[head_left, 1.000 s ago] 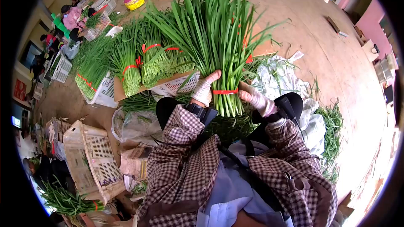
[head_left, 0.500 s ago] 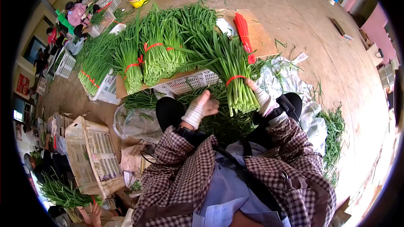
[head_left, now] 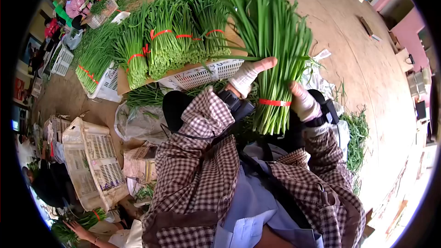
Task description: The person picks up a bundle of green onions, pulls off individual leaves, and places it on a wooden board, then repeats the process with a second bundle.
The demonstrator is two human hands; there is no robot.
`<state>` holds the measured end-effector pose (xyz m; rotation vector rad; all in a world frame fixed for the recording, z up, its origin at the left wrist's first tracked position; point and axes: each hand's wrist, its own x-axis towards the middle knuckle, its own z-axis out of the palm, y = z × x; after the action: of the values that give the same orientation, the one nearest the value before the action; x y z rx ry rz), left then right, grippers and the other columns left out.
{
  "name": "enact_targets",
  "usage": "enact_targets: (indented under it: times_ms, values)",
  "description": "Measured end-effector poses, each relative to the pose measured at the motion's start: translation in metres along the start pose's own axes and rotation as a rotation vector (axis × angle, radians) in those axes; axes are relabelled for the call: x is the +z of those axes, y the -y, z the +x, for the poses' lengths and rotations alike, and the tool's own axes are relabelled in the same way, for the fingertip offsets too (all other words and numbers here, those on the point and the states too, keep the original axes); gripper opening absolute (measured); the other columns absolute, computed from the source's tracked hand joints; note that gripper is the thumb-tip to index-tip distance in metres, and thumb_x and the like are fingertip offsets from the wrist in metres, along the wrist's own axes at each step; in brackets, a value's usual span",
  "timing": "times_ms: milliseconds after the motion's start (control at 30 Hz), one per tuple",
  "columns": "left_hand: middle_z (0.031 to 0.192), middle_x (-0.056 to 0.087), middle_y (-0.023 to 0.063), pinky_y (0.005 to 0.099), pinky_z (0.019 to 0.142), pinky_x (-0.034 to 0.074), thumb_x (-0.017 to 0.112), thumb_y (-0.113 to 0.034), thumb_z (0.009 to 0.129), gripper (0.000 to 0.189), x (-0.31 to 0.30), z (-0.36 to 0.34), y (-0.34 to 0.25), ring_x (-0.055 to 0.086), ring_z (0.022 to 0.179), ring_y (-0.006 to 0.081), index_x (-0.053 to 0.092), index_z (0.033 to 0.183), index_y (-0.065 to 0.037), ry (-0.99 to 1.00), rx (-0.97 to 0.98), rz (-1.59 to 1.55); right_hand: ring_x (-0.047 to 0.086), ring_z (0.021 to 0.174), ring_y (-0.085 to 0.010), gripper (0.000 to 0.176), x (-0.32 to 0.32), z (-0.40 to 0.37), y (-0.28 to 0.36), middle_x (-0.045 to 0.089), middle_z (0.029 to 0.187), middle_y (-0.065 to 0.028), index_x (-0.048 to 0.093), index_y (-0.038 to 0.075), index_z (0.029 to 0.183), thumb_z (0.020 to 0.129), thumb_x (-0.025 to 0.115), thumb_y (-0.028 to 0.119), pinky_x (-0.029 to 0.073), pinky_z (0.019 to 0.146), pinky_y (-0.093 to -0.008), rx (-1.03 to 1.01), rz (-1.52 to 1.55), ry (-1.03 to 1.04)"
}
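Note:
A large bunch of chives (head_left: 275,55) stands upright in front of me, tied low down with a red band (head_left: 274,103), its cut stalk ends pointing down. My left hand (head_left: 251,72), in a pale wrap, grips its left side above the band; the thumb lies across the leaves and the fingers are hidden behind. On the right side, my right hand (head_left: 304,101) is closed around the stalks near band height, its thumb showing at the edge. Just beyond, several tied bunches of chives (head_left: 165,46) lie side by side on a board over a white crate (head_left: 202,77).
Another chive bundle (head_left: 94,66) rests on a crate to the left. An old slatted crate (head_left: 108,165) leans nearby. Loose leaves (head_left: 356,142) and clear plastic (head_left: 138,124) lie around my legs. A co-worker's hand (head_left: 80,229) touches chives at lower left.
The tied bunch has been raised and turned more upright. My left hand, free before, has come up to grip its left side. My right hand still holds the right side.

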<state>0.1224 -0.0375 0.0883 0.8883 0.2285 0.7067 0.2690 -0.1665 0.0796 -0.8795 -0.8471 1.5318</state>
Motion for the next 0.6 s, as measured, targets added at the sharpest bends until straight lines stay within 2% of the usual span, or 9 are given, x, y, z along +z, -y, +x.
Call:
enact_targets:
  times_ms: [33, 100, 200, 233, 333, 500, 533, 567, 600]
  values:
    - [0.096, 0.065, 0.0060, 0.0304, 0.081, 0.049, 0.076, -0.029, 0.071, 0.043, 0.007, 0.007, -0.015, 0.060, 0.088, 0.0147, 0.060, 0.102, -0.003, 0.087, 0.089, 0.158, 0.050, 0.111, -0.0200, 0.071, -0.002, 0.009, 0.017, 0.055, 0.118, -0.0085, 0.044, 0.001, 0.126, 0.076, 0.068, 0.045, 0.040, 0.094, -0.0339, -0.025, -0.021, 0.013]
    - [0.102, 0.064, 0.0081, 0.0271, 0.085, 0.046, 0.075, -0.034, 0.071, 0.048, 0.005, 0.035, -0.048, 0.058, 0.096, 0.0145, 0.061, 0.103, -0.001, 0.287, -0.170, 0.327, 0.057, 0.099, -0.0176, 0.064, 0.000, 0.033, 0.049, 0.061, 0.107, -0.0067, 0.051, 0.005, 0.117, 0.068, 0.077, 0.036, 0.043, 0.090, -0.0347, -0.218, -0.251, -0.016]
    - [0.105, 0.063, 0.0090, 0.0289, 0.086, 0.046, 0.075, -0.042, 0.069, 0.059, 0.037, 0.052, -0.121, 0.057, 0.098, 0.0171, 0.059, 0.107, 0.000, 0.239, -0.324, 0.756, 0.061, 0.087, -0.0179, 0.058, 0.006, 0.065, 0.083, 0.065, 0.097, -0.0063, 0.055, 0.005, 0.110, 0.065, 0.081, 0.030, 0.047, 0.083, -0.0342, -0.393, -0.368, -0.142]
    - [0.101, 0.065, 0.0076, 0.0259, 0.084, 0.047, 0.075, -0.034, 0.071, 0.047, 0.063, 0.044, -0.142, 0.059, 0.095, 0.0150, 0.062, 0.102, -0.001, 0.018, -0.307, 0.824, 0.062, 0.084, -0.0184, 0.055, 0.013, 0.078, 0.096, 0.065, 0.095, -0.0065, 0.056, 0.005, 0.109, 0.065, 0.081, 0.027, 0.048, 0.081, -0.0339, -0.465, -0.400, -0.136]
    - [0.097, 0.067, 0.0055, 0.0272, 0.087, 0.045, 0.073, -0.022, 0.074, 0.031, 0.027, 0.085, -0.136, 0.060, 0.092, 0.0147, 0.067, 0.097, -0.003, 0.075, 0.162, 0.627, 0.056, 0.093, -0.0147, 0.052, 0.012, 0.109, 0.112, 0.061, 0.101, -0.0037, 0.053, 0.004, 0.112, 0.069, 0.078, 0.018, 0.045, 0.083, -0.0296, -0.463, -0.446, -0.165]
    - [0.096, 0.066, 0.0063, 0.0332, 0.094, 0.041, 0.077, -0.015, 0.067, 0.032, -0.042, 0.124, -0.121, 0.059, 0.096, 0.0186, 0.065, 0.096, -0.005, -0.047, 0.066, 0.591, 0.062, 0.084, -0.0132, 0.043, -0.043, 0.183, 0.075, 0.065, 0.096, -0.0052, 0.059, 0.000, 0.107, 0.071, 0.077, 0.015, 0.052, 0.076, -0.0289, -0.451, -0.684, -0.220]
    - [0.097, 0.065, 0.0055, 0.0334, 0.094, 0.041, 0.078, -0.014, 0.066, 0.036, -0.061, 0.130, -0.112, 0.059, 0.095, 0.0183, 0.064, 0.098, -0.005, -0.038, 0.047, 0.510, 0.062, 0.082, -0.0124, 0.038, -0.040, 0.190, 0.064, 0.066, 0.093, -0.0056, 0.061, -0.001, 0.103, 0.071, 0.077, 0.014, 0.053, 0.075, -0.0290, -0.569, -0.538, -0.144]
    - [0.099, 0.064, 0.0046, 0.0336, 0.095, 0.040, 0.078, -0.012, 0.066, 0.040, -0.072, 0.125, -0.104, 0.059, 0.094, 0.0180, 0.063, 0.101, -0.005, -0.024, 0.033, 0.433, 0.059, 0.095, -0.0187, 0.070, -0.041, 0.192, 0.058, 0.062, 0.108, -0.0100, 0.052, 0.002, 0.117, 0.060, 0.084, 0.029, 0.050, 0.082, -0.0323, -0.395, -0.552, -0.175]
    - [0.100, 0.063, 0.0039, 0.0335, 0.094, 0.041, 0.079, -0.010, 0.065, 0.042, -0.084, 0.123, -0.094, 0.058, 0.094, 0.0174, 0.062, 0.103, -0.005, -0.066, 0.001, 0.403, 0.059, 0.094, -0.0199, 0.064, -0.067, 0.208, 0.031, 0.062, 0.107, -0.0094, 0.052, 0.001, 0.117, 0.065, 0.081, 0.026, 0.050, 0.083, -0.0327, -0.324, 0.022, 0.098]
